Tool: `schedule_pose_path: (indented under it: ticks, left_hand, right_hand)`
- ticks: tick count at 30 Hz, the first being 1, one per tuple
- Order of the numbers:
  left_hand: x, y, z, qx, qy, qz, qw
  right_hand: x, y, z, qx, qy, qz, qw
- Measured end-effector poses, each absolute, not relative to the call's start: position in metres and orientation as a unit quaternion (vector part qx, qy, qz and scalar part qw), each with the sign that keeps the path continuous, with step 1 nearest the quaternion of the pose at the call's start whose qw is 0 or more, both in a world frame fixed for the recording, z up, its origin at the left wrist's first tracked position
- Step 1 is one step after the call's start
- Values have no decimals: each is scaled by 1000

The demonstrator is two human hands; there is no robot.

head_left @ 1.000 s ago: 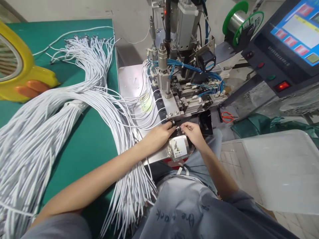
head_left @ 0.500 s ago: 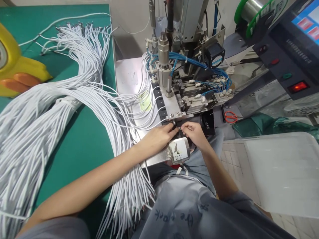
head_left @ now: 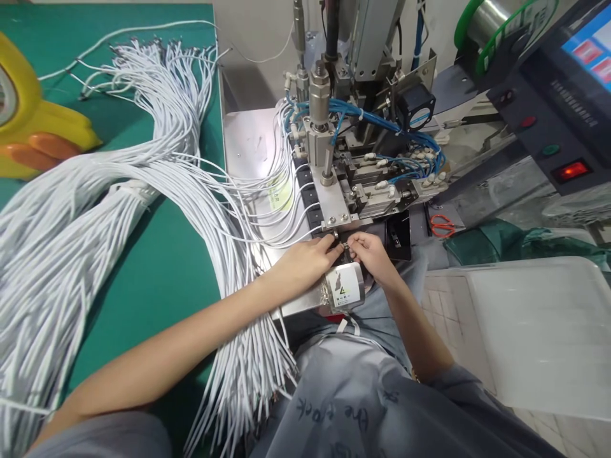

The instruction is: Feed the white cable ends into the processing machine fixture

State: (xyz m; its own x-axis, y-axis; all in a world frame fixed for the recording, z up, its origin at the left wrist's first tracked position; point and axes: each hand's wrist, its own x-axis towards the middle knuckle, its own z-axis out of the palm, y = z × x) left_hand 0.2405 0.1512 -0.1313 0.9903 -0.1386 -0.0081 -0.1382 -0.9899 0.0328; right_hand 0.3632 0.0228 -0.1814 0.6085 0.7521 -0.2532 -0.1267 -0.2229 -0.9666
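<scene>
At the front of the soldering machine (head_left: 334, 203), my left hand (head_left: 305, 264) is closed, its thumb and index finger together by the black fixture. What those fingertips hold is too small to make out. My right hand (head_left: 375, 256) faces it in a pinch, with a small metal connector (head_left: 346, 246) at its fingertips. The two hands' fingertips nearly meet. White cables (head_left: 291, 235) run from the left into the machine's row of black holders, just above my left hand. Below my fingers sits a metal piece with a white label (head_left: 347, 286).
A large bundle of white cables (head_left: 176, 184) spreads over the green mat (head_left: 186, 254) and hangs past its edge. On the right are a solder spool (head_left: 491, 25), a control box (head_left: 548, 114), red-handled scissors (head_left: 442, 225) and a white plastic bin (head_left: 539, 331). A yellow toy-like object (head_left: 62, 127) stands left.
The view has shifted slightly. Both hands stay at the same spot by the fixture, and the fingertips have moved only a little.
</scene>
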Motion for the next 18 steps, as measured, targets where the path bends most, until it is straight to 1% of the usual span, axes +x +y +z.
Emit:
schedule_pose_path:
  ticks: [3,6,8,10,12,14,15,16,18]
  left_hand:
    - [237,145,-120,999,-41,-30,-16]
    - [230,140,-112,998,-6,-53,-26]
    - [227,139,-111,998,18,-58,-22]
    - [225,140,-111,998,28,-61,-20]
    - [226,141,-111,997,44,-59,-28]
    - [228,144,-112,995,75,-54,-44]
    - [229,145,-112,993,92,-52,-53]
    - [229,146,-112,991,107,-52,-59]
    - [231,147,-114,989,123,-52,-65]
  right_hand:
    - [364,25,-184,-666,-267,401,570]
    - [367,26,-189,-674,-317,367,557]
    - [369,23,-191,-705,-334,309,544]
    - [365,16,-185,-748,-317,219,541]
    - [351,4,-171,-778,-284,125,546]
    - [326,-9,-154,-787,-286,80,541]
    - [311,-14,-147,-786,-308,86,528]
    - [295,-18,-141,-786,-340,119,502]
    - [262,-20,-139,-780,-406,233,416]
